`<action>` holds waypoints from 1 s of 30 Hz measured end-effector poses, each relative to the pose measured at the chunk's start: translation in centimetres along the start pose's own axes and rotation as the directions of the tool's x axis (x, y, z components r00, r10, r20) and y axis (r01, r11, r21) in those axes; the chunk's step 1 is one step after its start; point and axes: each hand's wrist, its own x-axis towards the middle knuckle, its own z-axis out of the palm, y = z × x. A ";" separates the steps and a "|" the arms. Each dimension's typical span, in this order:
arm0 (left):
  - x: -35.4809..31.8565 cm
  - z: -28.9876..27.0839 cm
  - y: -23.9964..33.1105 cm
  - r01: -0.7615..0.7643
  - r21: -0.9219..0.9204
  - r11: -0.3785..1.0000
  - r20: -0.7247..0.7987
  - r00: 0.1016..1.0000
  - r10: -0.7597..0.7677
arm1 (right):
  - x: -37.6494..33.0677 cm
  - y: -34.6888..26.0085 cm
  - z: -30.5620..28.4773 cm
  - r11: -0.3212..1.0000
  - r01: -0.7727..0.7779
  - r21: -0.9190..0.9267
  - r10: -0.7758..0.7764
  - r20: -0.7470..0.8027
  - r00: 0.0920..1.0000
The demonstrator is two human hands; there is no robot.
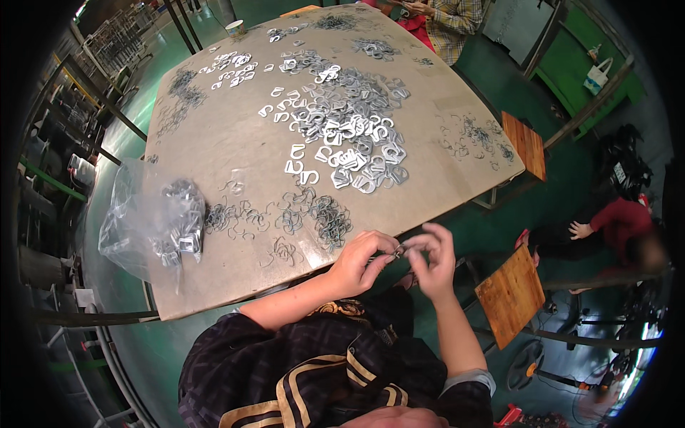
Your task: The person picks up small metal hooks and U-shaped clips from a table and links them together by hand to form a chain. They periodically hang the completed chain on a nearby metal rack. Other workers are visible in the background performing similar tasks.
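Just off the table's near edge, my left hand [362,261] pinches a small metal piece [397,251] between thumb and fingers. Its exact kind is too small to make out. Close on its right is my right hand [434,262], thumb and fingers apart and curved toward the piece; whether a fingertip touches it is unclear. Nearest to my left hand lies a pile of thin bent wire clips [332,222]. Farther in, a large heap of flat silvery hook-shaped metal parts [349,128] covers the table's middle.
On the tabletop [221,143], a clear plastic bag [132,221] holding metal parts sits at the left. More wire clips [474,135] lie at the right. Wooden stools [510,296] stand to my right. A person in plaid [457,18] is at the far edge; another in red [617,221] sits right.
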 end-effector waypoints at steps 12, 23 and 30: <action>-0.5 0.0 -0.5 -0.004 -0.002 1.000 0.043 0.999 0.004 | 15.2 12.5 2.4 0.520 -0.306 -0.797 0.060 -0.323 0.944; -0.5 -0.9 -1.6 0.025 0.141 0.990 -0.053 0.998 -0.017 | 7.6 -1.6 -0.4 0.838 -0.543 0.054 0.505 0.299 0.810; -1.2 -1.0 -1.4 -0.005 0.249 0.969 0.005 1.000 0.004 | 5.3 -5.5 1.2 0.896 -0.436 0.082 0.407 0.240 0.881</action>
